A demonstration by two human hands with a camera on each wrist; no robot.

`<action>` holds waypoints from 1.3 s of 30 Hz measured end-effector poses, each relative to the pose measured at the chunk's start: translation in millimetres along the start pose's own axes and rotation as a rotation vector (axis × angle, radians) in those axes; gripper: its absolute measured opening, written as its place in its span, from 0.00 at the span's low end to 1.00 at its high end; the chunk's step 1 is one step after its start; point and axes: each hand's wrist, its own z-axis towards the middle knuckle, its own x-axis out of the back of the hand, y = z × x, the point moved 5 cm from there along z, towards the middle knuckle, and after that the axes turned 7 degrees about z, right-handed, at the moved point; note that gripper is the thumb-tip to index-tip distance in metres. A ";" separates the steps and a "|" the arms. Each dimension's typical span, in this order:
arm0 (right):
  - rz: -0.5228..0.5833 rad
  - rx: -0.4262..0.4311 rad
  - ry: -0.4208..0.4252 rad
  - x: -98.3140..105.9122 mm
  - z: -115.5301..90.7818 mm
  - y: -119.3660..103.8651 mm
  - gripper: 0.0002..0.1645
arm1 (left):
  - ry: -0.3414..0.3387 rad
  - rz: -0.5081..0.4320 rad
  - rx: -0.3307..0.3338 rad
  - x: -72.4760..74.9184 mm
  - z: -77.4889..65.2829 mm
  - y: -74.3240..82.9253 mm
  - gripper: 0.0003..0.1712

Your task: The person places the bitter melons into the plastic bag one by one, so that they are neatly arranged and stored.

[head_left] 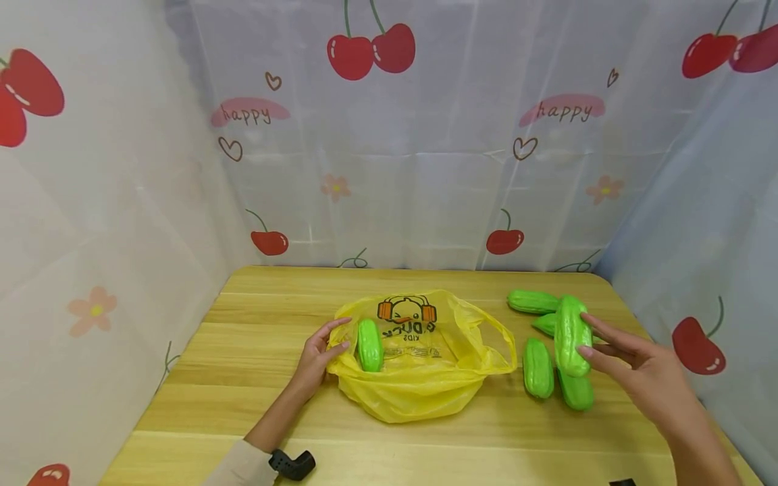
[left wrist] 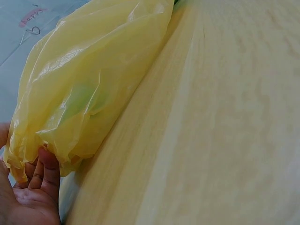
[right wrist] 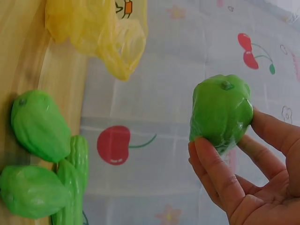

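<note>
Right-hand grip [head_left: 653, 371] around a green vegetable [head_left: 572, 337], long axis front to back, stem end [right wrist: 227, 85] toward wrist.

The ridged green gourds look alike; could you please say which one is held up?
The held gourd, pinched by the right hand clear of the table; another gourd lies in the yellow plastic bag, and four other gourds rest on the table.
</note>
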 end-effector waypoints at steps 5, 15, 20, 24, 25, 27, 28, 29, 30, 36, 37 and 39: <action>-0.070 0.036 -0.017 -13.3 2.0 -13.9 0.35 | 0.000 0.009 0.006 -0.1 -0.7 0.3 0.29; -0.053 0.146 -0.030 -46.7 10.4 -43.8 0.33 | -0.006 0.009 0.000 0.1 -0.2 1.4 0.28; -0.016 0.193 -0.094 -66.3 15.1 -57.2 0.32 | -0.007 0.009 -0.002 0.1 0.1 1.9 0.28; 0.057 0.236 -0.147 -80.8 18.4 -65.1 0.32 | -0.006 0.001 0.001 -0.3 -0.1 1.6 0.28; 0.072 0.242 -0.159 -84.1 19.3 -66.6 0.32 | -0.005 0.000 0.001 -0.5 0.0 1.8 0.28; 0.084 0.248 -0.173 -90.2 21.1 -69.0 0.32 | -0.005 -0.001 0.003 -0.7 0.2 1.8 0.28; 0.092 0.242 -0.181 -93.2 22.1 -69.6 0.32 | -0.004 -0.001 0.004 -0.6 0.2 1.8 0.28; 0.098 0.238 -0.188 -96.2 23.0 -70.5 0.32 | -0.003 0.002 0.005 -0.5 0.2 1.7 0.28; 0.104 0.234 -0.193 -99.2 23.9 -71.0 0.31 | -0.002 0.004 0.005 -0.4 0.3 1.6 0.29; 0.137 0.193 -0.231 -118.2 27.7 -69.3 0.30 | 0.005 0.014 0.017 0.8 -0.2 -1.2 0.29; 0.142 0.186 -0.238 -121.4 28.3 -68.6 0.30 | 0.005 0.016 0.016 0.9 -0.2 -1.4 0.29; 0.148 0.177 -0.246 -127.3 29.3 -68.0 0.30 | 0.004 0.017 0.019 1.0 -0.2 -1.6 0.28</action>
